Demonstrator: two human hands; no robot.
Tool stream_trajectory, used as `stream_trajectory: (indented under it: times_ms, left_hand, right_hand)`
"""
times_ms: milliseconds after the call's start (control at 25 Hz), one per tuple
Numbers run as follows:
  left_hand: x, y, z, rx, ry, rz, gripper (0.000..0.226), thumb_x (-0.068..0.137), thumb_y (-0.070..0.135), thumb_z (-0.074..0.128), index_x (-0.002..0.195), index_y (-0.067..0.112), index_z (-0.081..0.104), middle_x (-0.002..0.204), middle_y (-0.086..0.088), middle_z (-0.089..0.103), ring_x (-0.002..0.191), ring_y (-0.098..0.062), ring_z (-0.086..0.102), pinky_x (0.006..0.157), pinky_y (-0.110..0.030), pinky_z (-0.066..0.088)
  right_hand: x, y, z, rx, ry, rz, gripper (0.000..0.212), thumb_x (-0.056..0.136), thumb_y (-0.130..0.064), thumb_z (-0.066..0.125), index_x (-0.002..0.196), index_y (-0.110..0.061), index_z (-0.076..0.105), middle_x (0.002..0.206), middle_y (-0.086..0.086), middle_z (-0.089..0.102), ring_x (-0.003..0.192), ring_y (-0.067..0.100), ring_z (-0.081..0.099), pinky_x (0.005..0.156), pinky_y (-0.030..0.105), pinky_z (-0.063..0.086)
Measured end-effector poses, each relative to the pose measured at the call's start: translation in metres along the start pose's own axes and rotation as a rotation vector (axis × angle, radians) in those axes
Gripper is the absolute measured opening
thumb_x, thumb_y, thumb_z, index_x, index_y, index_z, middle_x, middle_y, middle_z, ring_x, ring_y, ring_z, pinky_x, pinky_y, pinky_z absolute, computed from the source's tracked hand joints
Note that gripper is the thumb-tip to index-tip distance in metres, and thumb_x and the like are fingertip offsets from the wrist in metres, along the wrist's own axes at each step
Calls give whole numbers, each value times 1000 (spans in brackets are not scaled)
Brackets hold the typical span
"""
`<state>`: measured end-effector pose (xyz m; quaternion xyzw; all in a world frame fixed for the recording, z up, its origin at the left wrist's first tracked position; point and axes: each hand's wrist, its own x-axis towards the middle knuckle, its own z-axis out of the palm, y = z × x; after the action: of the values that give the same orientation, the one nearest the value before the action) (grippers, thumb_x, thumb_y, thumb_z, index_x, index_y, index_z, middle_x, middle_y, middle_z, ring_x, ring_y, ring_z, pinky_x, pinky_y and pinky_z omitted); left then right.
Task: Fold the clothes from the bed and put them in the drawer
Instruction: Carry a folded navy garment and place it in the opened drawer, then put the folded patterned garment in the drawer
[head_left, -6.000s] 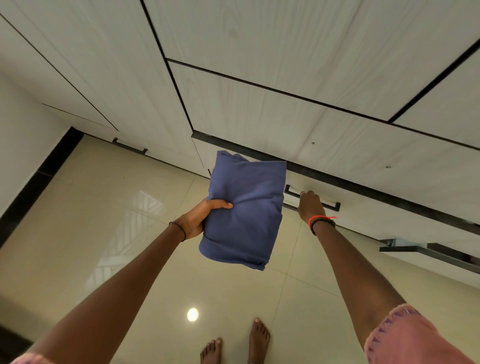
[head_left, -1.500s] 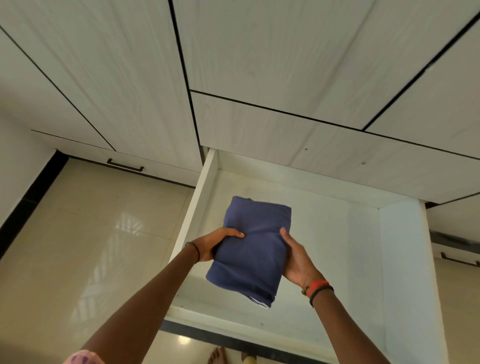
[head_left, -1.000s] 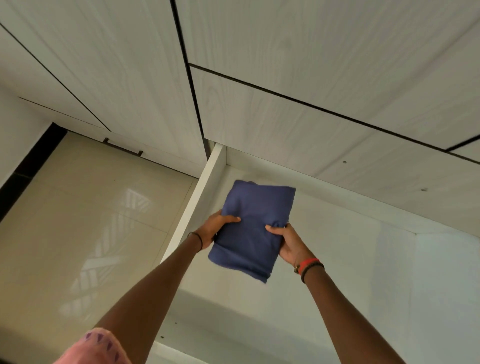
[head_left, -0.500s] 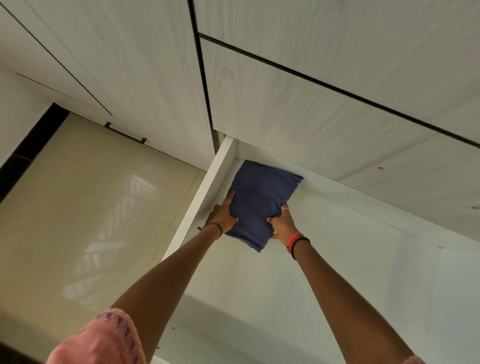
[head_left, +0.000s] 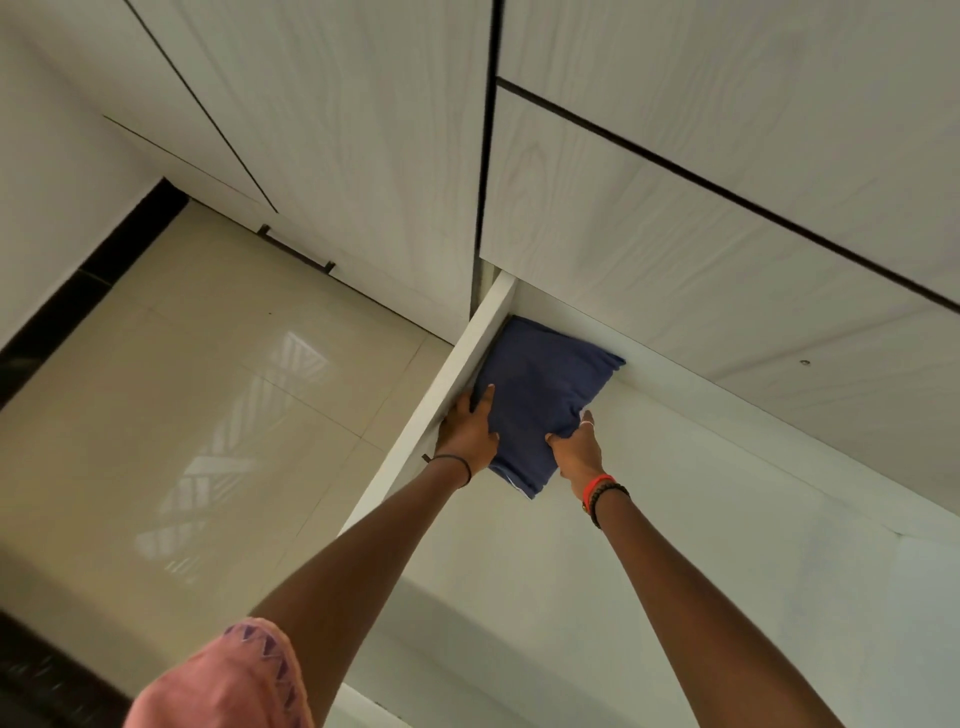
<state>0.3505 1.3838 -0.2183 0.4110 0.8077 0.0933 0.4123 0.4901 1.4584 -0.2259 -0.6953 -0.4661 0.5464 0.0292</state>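
Observation:
A folded blue cloth lies in the back left corner of the open white drawer, against its left wall. My left hand holds the cloth's left edge beside the drawer wall, with the thumb laid on top. My right hand holds the right edge near the front, thumb on the fabric and fingers along or under the side. Both arms reach forward into the drawer.
White wardrobe panels rise behind and above the drawer. Another closed drawer with a dark handle sits to the left. Glossy beige floor tiles spread on the left, next to a white wall with a black skirting.
Both hands have carried the cloth down and back into the drawer's far left corner. Six seconds ago the drawer was shut and the right hand was on its handle.

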Motion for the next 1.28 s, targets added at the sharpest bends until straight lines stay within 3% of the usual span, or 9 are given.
stream_trajectory:
  times_ms: [160, 320, 560, 920, 1040, 1280]
  left_hand:
    - [-40, 13, -22, -116, 42, -7, 67, 96, 29, 50, 151, 19, 14, 151, -12, 27, 132, -32, 39, 106, -41, 38]
    - [-86, 25, -47, -198, 43, 19, 51, 98, 34, 45, 144, 17, 33, 147, -9, 37, 130, -27, 43, 107, -37, 36]
    - [-176, 5, -98, -444, 269, -35, 41, 99, 34, 45, 135, 17, 45, 136, -2, 47, 121, -18, 49, 101, -28, 40]
    - [-343, -112, -135, -687, 565, -321, 42, 98, 39, 46, 135, 19, 43, 140, -2, 39, 123, -18, 49, 104, -31, 40]
    - [-412, -159, -131, -749, 659, -393, 41, 98, 38, 45, 134, 18, 44, 139, -4, 39, 122, -20, 50, 104, -31, 40]
    - [-567, -258, -95, -846, 828, -575, 42, 98, 32, 47, 134, 10, 44, 133, -11, 42, 121, -26, 51, 105, -33, 38]
  right_hand:
    - [-44, -11, 7, -45, 47, -13, 71, 89, -9, 60, 148, -8, 22, 131, 20, 52, 113, 36, 56, 88, 35, 47]
    - [-95, -32, 9, -106, -8, -87, 80, 81, -16, 73, 146, -5, 28, 139, 20, 46, 121, 35, 52, 101, 38, 45]
    - [-195, -69, 28, -145, -125, -194, 72, 86, -18, 68, 146, -8, 28, 147, 20, 36, 133, 33, 40, 106, 40, 37]
    - [-357, -69, 108, -307, -348, -335, 62, 88, -12, 66, 141, -5, 35, 141, 22, 42, 127, 35, 45, 102, 37, 40]
    - [-415, -52, 151, -382, -402, -402, 58, 87, -14, 66, 138, -5, 39, 139, 21, 42, 124, 33, 46, 93, 32, 40]
    - [-545, 18, 233, -527, -559, -467, 55, 86, -18, 67, 133, -6, 43, 135, 22, 44, 122, 33, 47, 98, 33, 38]
